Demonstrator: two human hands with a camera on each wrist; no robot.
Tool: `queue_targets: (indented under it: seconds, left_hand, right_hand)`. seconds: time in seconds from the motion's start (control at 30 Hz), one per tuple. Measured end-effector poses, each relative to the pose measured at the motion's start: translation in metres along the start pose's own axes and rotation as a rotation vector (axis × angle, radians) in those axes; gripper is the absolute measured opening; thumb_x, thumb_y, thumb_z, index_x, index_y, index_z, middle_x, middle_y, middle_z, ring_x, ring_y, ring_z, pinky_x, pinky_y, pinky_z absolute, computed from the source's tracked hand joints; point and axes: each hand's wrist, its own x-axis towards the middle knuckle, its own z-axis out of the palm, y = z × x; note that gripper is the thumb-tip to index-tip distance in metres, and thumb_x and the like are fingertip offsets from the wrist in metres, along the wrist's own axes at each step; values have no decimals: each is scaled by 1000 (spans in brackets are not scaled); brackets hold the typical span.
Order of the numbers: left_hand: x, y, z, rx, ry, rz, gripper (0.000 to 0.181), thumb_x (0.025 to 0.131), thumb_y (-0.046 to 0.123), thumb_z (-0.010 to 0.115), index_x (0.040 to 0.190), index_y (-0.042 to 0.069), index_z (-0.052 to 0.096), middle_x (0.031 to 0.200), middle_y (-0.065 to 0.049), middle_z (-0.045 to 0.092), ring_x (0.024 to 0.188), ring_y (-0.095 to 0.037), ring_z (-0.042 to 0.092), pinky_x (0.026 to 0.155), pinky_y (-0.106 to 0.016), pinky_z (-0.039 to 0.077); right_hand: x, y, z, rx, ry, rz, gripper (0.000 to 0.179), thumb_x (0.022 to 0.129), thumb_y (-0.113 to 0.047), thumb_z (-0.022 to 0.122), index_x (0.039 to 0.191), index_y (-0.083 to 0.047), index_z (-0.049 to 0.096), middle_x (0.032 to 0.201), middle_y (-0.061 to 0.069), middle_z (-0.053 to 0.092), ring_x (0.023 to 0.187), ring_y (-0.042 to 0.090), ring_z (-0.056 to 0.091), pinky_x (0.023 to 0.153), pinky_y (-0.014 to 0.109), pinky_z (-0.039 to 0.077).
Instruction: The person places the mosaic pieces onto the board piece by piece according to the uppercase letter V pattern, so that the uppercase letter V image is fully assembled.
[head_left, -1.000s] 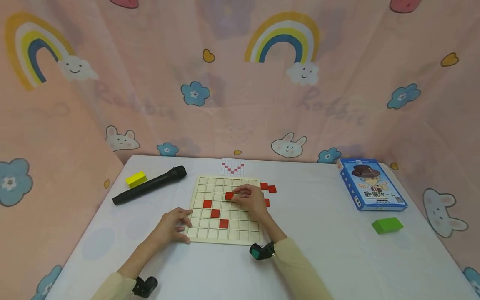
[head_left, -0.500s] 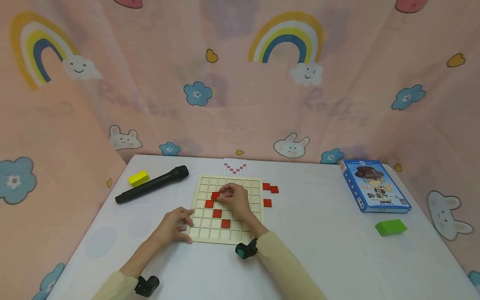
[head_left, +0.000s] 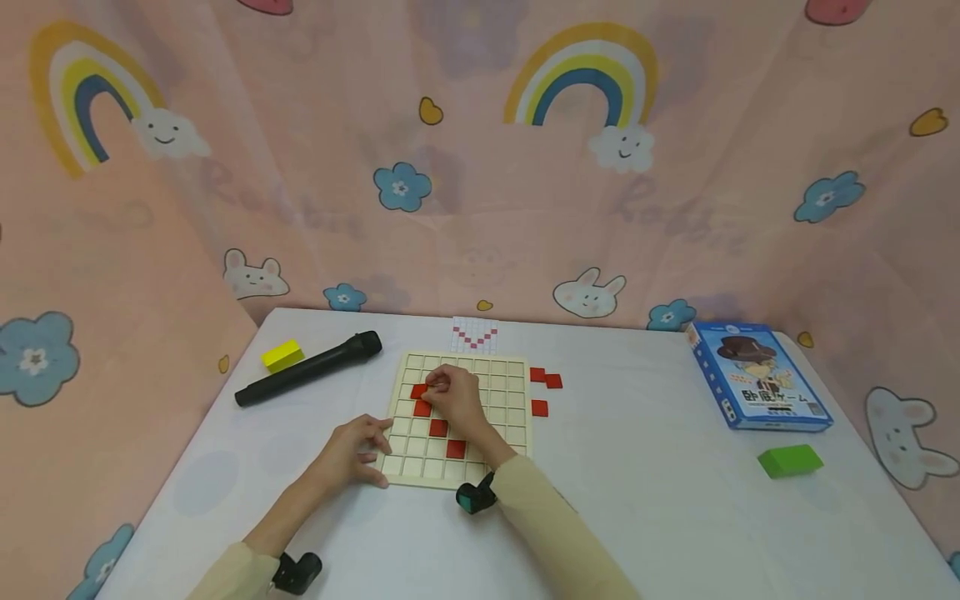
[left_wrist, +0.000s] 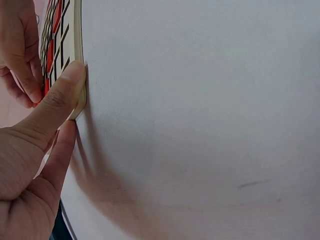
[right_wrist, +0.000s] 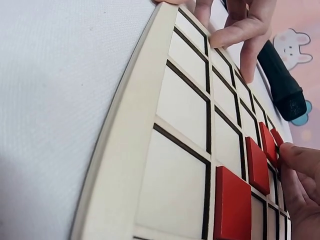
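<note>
A cream wooden grid board (head_left: 495,406) lies on the table. Its near left corner is held by my left hand (head_left: 348,450), the thumb (left_wrist: 57,100) on the near edge and the other fingers along the left side. Between thumb and fingers, my right hand (head_left: 459,402) pinches a red square tile (head_left: 418,391) over a cell toward the board's upper left. Three more red tiles (head_left: 438,428) sit in cells in a diagonal line running down to the right. In the right wrist view, the pinched tile (right_wrist: 277,136) is partly hidden by the fingertips.
Several loose red tiles (head_left: 540,408) lie right of the board. A small pattern card (head_left: 475,335) is behind it. At left are a black microphone (head_left: 309,369) and a yellow block (head_left: 282,356); at right, a blue box (head_left: 759,377) and a green block (head_left: 790,461).
My right hand has carried the red tile leftward across the board, to just above the diagonal line's upper left end. The left hand has stayed at the corner.
</note>
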Motion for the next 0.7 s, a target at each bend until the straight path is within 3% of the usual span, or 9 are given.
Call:
queue_targets:
  seconds: [0.7]
  left_hand:
    - [-2, 3, -2, 6, -6, 26, 37, 54, 0, 89, 80, 3, 64, 127, -23, 55, 117, -43, 52, 78, -26, 58]
  right_hand:
    - [4, -2, 4, 18, -47, -6, 22, 81, 4, 72, 102, 6, 65, 99, 18, 69, 86, 27, 70, 75, 30, 59]
